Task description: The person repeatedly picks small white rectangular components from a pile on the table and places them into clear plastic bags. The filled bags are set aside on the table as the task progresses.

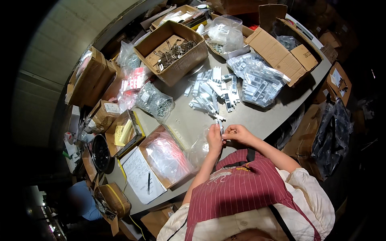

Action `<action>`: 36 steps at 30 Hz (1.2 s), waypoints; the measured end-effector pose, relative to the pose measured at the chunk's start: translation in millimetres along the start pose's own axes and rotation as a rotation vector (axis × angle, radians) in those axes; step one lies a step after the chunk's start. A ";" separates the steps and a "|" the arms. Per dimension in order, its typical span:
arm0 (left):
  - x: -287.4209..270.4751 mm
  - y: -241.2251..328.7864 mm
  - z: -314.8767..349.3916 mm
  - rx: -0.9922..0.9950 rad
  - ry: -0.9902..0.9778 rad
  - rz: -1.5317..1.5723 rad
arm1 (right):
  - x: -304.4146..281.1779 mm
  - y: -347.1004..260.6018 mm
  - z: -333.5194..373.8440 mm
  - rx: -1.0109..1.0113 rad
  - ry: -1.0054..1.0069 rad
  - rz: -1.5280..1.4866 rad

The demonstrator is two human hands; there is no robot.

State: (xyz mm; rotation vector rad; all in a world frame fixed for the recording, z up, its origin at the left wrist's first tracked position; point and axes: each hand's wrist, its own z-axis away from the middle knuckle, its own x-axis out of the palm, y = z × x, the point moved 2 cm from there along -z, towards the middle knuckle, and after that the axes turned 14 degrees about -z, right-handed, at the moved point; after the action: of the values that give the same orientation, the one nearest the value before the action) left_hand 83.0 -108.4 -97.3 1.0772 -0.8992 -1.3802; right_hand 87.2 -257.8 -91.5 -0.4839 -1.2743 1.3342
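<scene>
Close in front of my apron, my left hand [214, 139] is closed around a narrow grey-white plastic housing [219, 124], held with its end pointing away from me. My right hand [237, 133] meets it from the right, fingers pinched at the lower end of the housing; whatever small thing they hold is hidden. Just beyond lies a loose pile of similar grey-white housings [210, 93], some with dark slots. A clear plastic bag [260, 86] full of more housings rests to the right of the pile. Beside my left wrist lies a crumpled clear bag [199, 152].
An open carton of dark metal parts [169, 74] stands beyond the pile. Left are a bag of small screws [155, 102], a box of clear and pink bags [165, 160], and a written sheet [136, 178] with a pen. The table's edge [305, 102] curves along the right.
</scene>
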 end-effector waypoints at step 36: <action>37.2 -45.2 -51.3 0.201 0.422 -0.262 | -33.5 -0.7 -34.3 -0.133 -0.086 0.497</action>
State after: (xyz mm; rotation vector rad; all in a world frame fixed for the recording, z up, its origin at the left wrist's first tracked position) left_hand 119.4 -137.9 -159.5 1.6147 -0.6078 -1.2175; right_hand 125.5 -274.5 -115.1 -0.8870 -1.3709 1.7000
